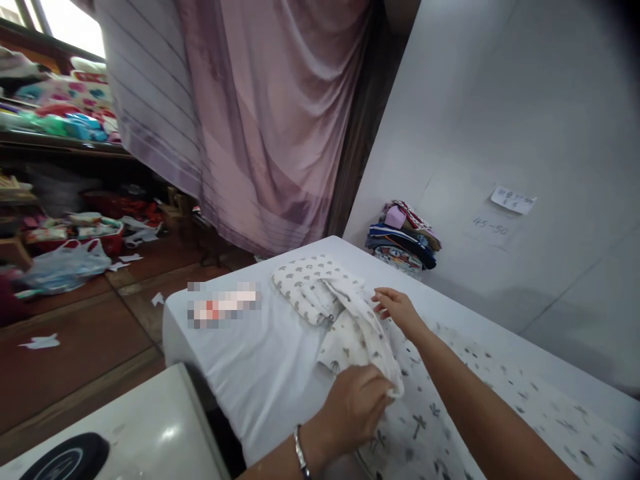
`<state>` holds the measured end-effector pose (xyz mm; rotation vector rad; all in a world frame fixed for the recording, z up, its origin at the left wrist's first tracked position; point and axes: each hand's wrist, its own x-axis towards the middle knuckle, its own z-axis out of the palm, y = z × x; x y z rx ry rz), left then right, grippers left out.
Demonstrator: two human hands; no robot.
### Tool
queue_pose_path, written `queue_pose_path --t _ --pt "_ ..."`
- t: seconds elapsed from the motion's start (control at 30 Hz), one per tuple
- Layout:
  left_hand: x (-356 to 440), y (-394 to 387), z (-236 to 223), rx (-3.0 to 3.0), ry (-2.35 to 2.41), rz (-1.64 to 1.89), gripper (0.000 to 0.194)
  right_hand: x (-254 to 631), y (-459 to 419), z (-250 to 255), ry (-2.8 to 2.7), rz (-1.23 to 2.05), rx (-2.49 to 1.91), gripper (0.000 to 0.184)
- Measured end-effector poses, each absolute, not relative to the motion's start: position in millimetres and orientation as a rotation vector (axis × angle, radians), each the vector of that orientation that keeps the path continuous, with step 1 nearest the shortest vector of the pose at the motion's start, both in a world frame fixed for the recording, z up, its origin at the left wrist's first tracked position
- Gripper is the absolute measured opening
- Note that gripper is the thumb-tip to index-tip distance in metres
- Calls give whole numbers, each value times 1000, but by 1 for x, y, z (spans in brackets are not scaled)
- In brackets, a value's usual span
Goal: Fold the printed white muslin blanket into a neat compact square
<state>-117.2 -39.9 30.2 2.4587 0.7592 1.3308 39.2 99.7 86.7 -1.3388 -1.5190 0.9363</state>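
My left hand (353, 403), with a silver bracelet at the wrist, pinches the edge of a thin white cloth (357, 333) printed with small palm trees and leaves. Gathered folds of it run from these fingers toward the far end of the table. My right hand (397, 310) hovers beside the folds with its fingers slightly apart and nothing visible in them. Under the far end of the gathered part lies a folded white cloth with a grey fan-like print (297, 273). More palm-printed fabric (425, 413) spreads below my right forearm.
A white-covered table (265, 380) carries a blurred-out pinkish object (227, 305) at left. Folded fabrics (403, 237) are stacked against the white wall. A pink curtain (280, 120) hangs behind. A pale machine surface (135, 427) stands at lower left; bags and paper scraps litter the floor.
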Motion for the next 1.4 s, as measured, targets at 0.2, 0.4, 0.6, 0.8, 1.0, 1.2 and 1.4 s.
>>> queue_pose_path --t 0.2,0.4,0.6,0.8,1.0,1.2,1.4 --pt "-106 -59 6 2700 710 1169 12 23 125 75 -1817 782 -1496 19" --pt "-103 -58 6 2739 689 1125 11 -37 137 77 -2239 574 -1467 16" --pt "-102 -56 -3 2795 679 1038 13 -95 146 79 -2408 300 -1605 27" --pt "-95 -53 -8 2884 654 988 9 -124 167 86 -2529 259 -1770 38" --pt "-93 -52 -11 2921 615 1030 16 -122 184 92 -2678 372 -1711 39" --pt "-93 -52 -16 2930 604 999 16 -112 185 95 -2726 290 -1705 22" --pt "-94 -52 -16 2896 580 1065 18 -115 177 90 -2759 279 -1647 19"
